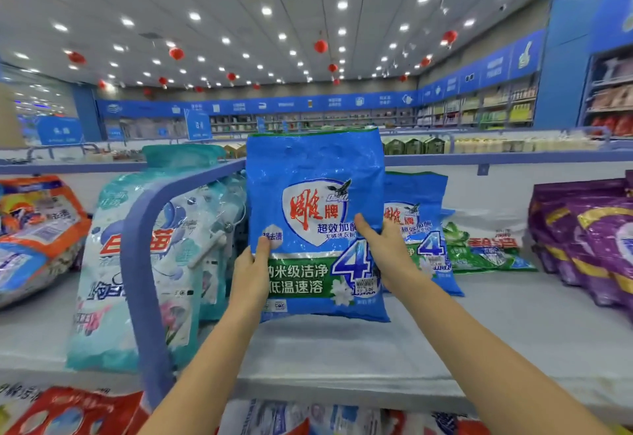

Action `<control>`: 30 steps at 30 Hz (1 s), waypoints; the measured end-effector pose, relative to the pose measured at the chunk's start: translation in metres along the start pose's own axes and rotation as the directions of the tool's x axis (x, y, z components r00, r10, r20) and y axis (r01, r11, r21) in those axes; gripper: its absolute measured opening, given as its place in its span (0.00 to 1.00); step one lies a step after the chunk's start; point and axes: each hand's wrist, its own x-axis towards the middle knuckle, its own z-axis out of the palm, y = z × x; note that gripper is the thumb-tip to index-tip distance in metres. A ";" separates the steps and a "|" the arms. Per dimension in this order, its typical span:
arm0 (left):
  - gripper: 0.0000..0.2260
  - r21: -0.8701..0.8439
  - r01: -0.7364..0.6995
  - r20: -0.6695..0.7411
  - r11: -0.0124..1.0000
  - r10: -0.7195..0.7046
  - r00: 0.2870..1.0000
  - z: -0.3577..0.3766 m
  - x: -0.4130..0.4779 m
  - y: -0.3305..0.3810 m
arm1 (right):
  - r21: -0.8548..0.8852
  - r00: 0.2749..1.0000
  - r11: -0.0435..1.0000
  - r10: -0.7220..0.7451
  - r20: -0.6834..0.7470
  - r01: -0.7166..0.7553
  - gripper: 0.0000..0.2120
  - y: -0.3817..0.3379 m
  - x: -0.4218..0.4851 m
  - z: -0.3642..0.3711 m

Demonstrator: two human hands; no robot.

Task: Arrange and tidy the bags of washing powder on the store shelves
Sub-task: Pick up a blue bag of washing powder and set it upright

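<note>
Toppling is the risk: the blue bag (315, 222) is held upright over the shelf (513, 325), and its soft fill could let it slump forward once released. Left hand (251, 273) and right hand (383, 249) clamp its side edges, thumbs on the face. Glossy, wrinkled, plump; its base seems to touch down just ahead of a matching bag (424, 229).

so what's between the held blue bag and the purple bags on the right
Head view: a second blue bag standing behind the held bag, then a green-and-white bag lying further back, then bare shelf.
</note>
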 end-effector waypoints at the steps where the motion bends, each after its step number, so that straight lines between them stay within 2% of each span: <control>1: 0.13 0.002 -0.001 -0.012 1.000 0.001 1.000 -0.001 0.002 -0.003 | -0.003 1.000 1.000 0.020 -0.007 -0.020 0.04 0.005 0.003 0.003; 5: 0.13 -0.006 0.002 -0.120 1.000 -0.002 0.993 -0.011 0.012 -0.016 | -0.048 0.998 0.996 0.070 0.006 -0.070 0.08 0.019 0.013 0.019; 8: 0.15 -0.053 0.069 -0.174 0.996 -0.077 0.982 -0.019 0.019 -0.025 | -0.091 0.999 0.995 0.036 -0.028 -0.038 0.09 0.028 0.020 0.030; 11: 0.16 -0.121 0.162 -0.152 0.979 -0.180 0.972 -0.020 0.027 -0.024 | -0.077 0.996 0.996 0.046 -0.073 -0.052 0.08 0.028 0.029 0.033; 16: 0.17 -0.174 0.208 -0.121 0.963 -0.230 0.966 -0.020 0.034 -0.021 | -0.029 0.986 0.994 0.105 -0.129 -0.109 0.19 0.028 0.036 0.037; 18: 0.14 -0.211 0.219 -0.106 0.953 -0.245 0.964 -0.021 0.032 -0.023 | -0.039 0.987 0.991 0.122 -0.104 -0.126 0.17 0.029 0.036 0.037; 21: 0.13 -0.185 0.210 -0.128 0.960 -0.235 0.963 -0.023 0.031 -0.021 | -0.062 0.990 0.993 0.089 -0.106 -0.096 0.10 0.027 0.036 0.035; 23: 0.13 -0.130 0.129 -0.158 0.983 -0.149 0.976 -0.025 0.028 -0.017 | -0.081 0.982 0.996 0.013 -0.187 -0.029 0.06 0.022 0.033 0.030; 26: 0.17 -0.046 -0.061 -0.168 0.997 0.053 0.984 -0.028 0.015 -0.009 | -0.109 0.958 0.988 -0.130 -0.255 0.105 0.06 0.006 0.014 0.015; 30: 0.18 0.095 -0.361 -0.113 0.928 0.371 0.922 -0.034 -0.024 -0.018 | -0.107 0.910 0.952 -0.306 -0.278 0.288 0.11 -0.017 -0.037 -0.023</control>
